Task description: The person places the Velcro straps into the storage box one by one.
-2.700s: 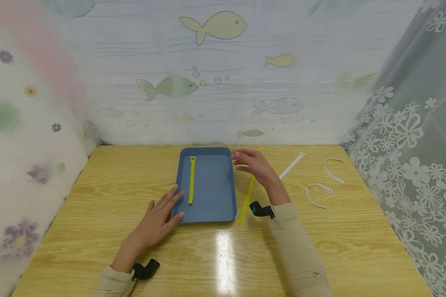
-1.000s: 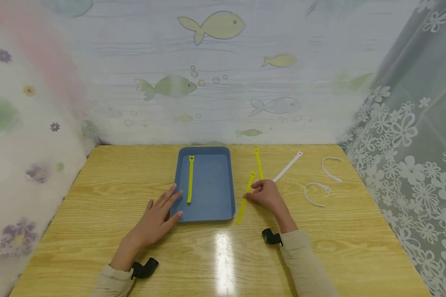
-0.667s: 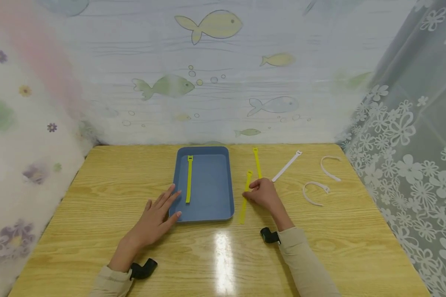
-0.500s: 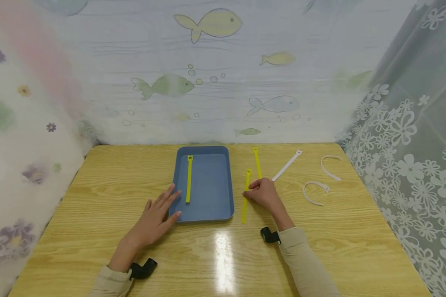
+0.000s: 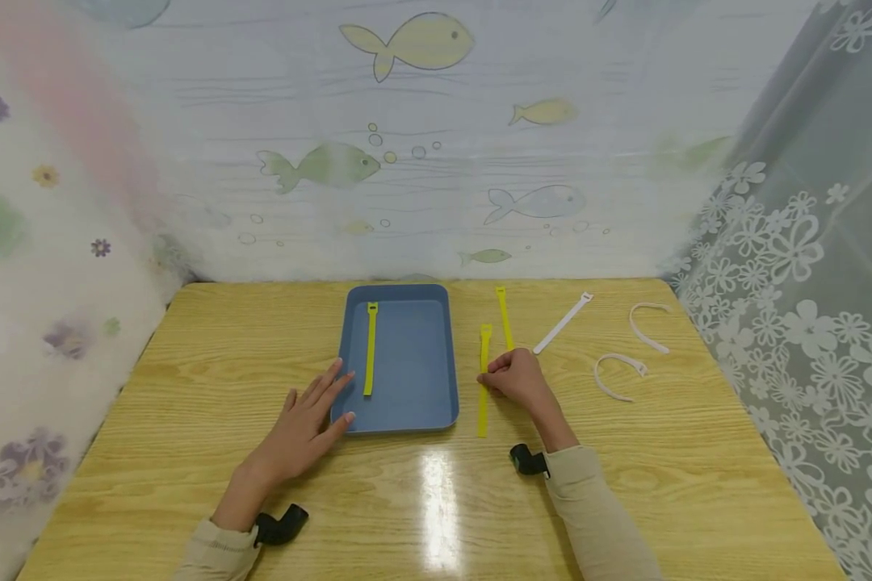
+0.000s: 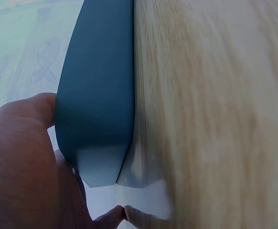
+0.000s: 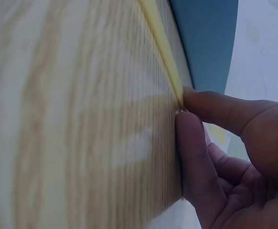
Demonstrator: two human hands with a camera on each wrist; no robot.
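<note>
Nearest the camera, two beige sleeves can be seen coming in over the wooden desk (image 5: 189, 452). The left hand (image 5: 301, 428) is laid flat, fingers (image 5: 327, 387) straight and slightly spread, tips resting against the near left corner of the blue tray (image 5: 436, 387), so the tray looks to be steadied. Just right of the tray, a yellow strap (image 5: 484, 403) is pinched near its middle between the thumb and forefinger of the right hand (image 5: 519, 379); the right wrist view shows the strap pressed right down on the wood at that spot, lying flat beside the tray wall.

So the step in hand is probably the pickup itself. What's called for next, at a guess: the thin strap has to be peeled off the surface, raised over the tray rim and laid down next to the one already inside. It's flat and floppy, so a slipped pinch could easily happen.

Count, front to back:
- yellow straps: three, the pinched one, a second yellow strap (image 5: 505, 316) just behind the hand, and one lying in the tray (image 5: 370, 349)
- white straps: three, a near curled one (image 5: 616, 369), a far curled one (image 5: 647, 323), and a straight one (image 5: 563, 323)
- trays: one

Behind it all, a fish-print curtain (image 5: 407, 161) is hung.
</note>
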